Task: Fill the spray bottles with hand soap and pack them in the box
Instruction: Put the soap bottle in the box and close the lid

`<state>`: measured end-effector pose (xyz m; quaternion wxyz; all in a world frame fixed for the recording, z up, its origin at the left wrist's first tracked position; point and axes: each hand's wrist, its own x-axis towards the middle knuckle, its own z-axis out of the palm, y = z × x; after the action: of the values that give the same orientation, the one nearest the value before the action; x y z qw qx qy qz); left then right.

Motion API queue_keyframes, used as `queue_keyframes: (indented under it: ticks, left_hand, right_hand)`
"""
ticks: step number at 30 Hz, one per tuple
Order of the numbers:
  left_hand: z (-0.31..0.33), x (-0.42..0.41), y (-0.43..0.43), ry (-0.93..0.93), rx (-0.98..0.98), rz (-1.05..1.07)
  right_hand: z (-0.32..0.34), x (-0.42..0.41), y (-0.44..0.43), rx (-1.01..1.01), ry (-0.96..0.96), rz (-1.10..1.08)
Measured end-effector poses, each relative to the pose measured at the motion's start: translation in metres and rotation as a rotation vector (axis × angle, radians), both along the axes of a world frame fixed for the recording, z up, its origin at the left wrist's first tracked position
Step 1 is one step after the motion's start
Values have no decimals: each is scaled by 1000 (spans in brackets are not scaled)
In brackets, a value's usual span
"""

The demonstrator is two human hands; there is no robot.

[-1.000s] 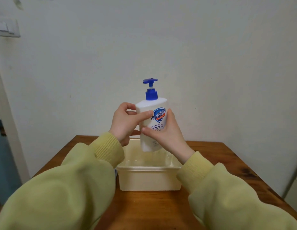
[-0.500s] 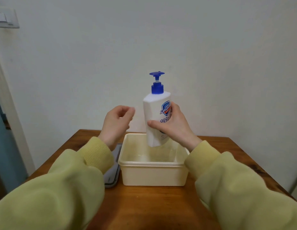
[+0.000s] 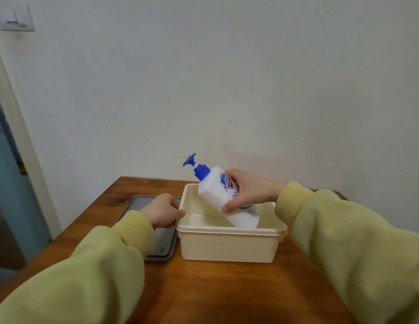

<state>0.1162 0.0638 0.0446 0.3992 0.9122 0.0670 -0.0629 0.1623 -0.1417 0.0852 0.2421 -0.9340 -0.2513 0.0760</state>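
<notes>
**Soap bottle tipped into box, right hand holding it**

Wooden bench (image 3: 227, 288) runs up to a pale wall at its far edge. Two yellow-green sleeves (image 3: 358, 249) come in from the near edge, one on each side.

A cream plastic box (image 3: 229, 246), open top, sits mid-bench, somewhat nearer the far edge. A flat grey tray (image 3: 165, 244) lies just beside the box's left wall, toward the bench's left edge, and is partly covered by the left wrist.

The white hand soap bottle (image 3: 215, 195) is tilted. Its base is down inside the right part of the box and its top leans up toward the far-left corner, above the rim. Cannot tell if the base touches the box floor.

The right hand (image 3: 248, 190) grips the bottle around its middle, fingers wrapped over the label and thumb underneath. The left hand (image 3: 161, 210) is over the tray, at the box's left rim. Its fingers are curled with the tips against the rim, and it is unclear whether they actually hold it.

The blue pump (image 3: 196, 165) on the bottle top points far-left.
</notes>
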Motion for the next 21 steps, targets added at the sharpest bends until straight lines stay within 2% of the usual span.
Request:
queue_keyframes:
  ticks: [10,21]
  left_hand:
    - [-4,1,2,-18,-27,5]
    - [-3,9,1,-6,34,4]
  right_hand:
    - [-19,13,-4,-350,67,92]
    - [-34,24,3,-566,118,112]
